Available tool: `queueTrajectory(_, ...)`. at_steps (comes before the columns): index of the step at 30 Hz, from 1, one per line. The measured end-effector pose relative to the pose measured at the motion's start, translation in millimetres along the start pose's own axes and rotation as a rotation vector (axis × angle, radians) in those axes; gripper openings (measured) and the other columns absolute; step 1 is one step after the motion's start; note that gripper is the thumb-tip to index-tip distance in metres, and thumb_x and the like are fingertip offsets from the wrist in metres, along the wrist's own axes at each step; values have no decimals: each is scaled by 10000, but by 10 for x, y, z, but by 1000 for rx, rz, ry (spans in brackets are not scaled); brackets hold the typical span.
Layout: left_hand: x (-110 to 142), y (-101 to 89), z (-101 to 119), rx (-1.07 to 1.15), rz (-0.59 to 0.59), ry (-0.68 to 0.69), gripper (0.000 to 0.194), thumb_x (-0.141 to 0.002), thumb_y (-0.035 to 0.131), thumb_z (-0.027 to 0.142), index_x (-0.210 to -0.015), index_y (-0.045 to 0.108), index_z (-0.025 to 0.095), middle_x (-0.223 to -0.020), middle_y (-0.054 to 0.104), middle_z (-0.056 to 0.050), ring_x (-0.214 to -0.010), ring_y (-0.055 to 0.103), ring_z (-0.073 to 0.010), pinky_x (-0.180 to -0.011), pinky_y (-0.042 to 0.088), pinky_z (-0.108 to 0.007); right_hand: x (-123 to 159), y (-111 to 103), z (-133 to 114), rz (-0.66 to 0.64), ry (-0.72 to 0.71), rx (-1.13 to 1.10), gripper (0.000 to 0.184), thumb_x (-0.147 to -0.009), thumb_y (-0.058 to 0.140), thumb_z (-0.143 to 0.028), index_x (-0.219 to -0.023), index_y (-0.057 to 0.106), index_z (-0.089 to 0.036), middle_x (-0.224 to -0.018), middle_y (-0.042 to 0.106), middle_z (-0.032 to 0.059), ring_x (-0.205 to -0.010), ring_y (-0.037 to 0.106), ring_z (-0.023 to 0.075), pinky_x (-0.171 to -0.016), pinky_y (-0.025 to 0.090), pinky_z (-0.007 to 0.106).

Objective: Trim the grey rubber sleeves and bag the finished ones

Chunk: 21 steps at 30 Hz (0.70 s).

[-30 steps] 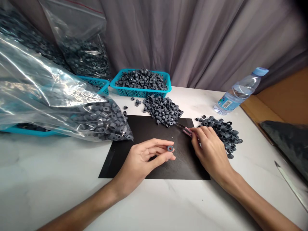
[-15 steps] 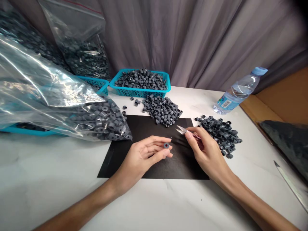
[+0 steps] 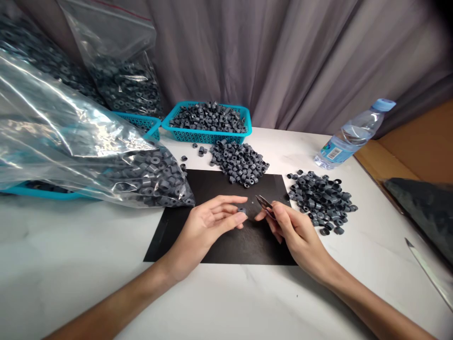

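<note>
Over the black mat (image 3: pixel 208 184), my left hand (image 3: pixel 212 217) pinches a small grey ring-shaped cap (image 3: pixel 241 210) between thumb and fingers. My right hand (image 3: pixel 292 224) is closed around a pair of small thread snips (image 3: pixel 264 204), blades pointing up and left towards the cap but apart from it. Beyond the mat's far edge lies a heap of grey caps (image 3: pixel 240 163). A second pile of grey caps (image 3: pixel 322 198) lies to the right of my right hand.
A blue basket (image 3: pixel 208 137) full of caps stands at the back. On the left, a large clear plastic bag (image 3: pixel 88 141) of caps overlaps the mat's corner. A water bottle (image 3: pixel 341 146) and a cardboard box (image 3: pixel 417 137) are at the right.
My right hand has moved left and slightly down with the snips, closer to the left hand. The cap has turned in my left fingers, so its hole no longer faces the camera.
</note>
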<state>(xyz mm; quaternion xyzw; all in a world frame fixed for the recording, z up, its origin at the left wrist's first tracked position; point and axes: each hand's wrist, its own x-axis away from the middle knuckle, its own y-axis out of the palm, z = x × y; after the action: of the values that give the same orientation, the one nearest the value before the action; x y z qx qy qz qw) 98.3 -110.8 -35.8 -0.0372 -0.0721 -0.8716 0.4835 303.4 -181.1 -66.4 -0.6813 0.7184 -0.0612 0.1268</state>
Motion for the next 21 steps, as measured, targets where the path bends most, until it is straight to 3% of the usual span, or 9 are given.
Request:
queueTrajectory(6,15,13,-41,-80,20,121,203,-865,789,249,-1064,776,287,-1025,792,44,-999,724,-98,-940,539,-148,3,25,14,7,-19,-13,421,-1077,386,-506,-1084,692,-217,-787,500,-2,-703,477,135,-612,367,275)
queueTrajectory(21,13,17,-77,-168,78,209,232,-880,773,262,-1109,734,261,-1037,785,29,-978,735,-117,-936,558,-185,5,31,-11,44,-108,92,256,-1066,476,-427,-1119,673,-273,-922,598,-6,-892,579,139,-742,415,254)
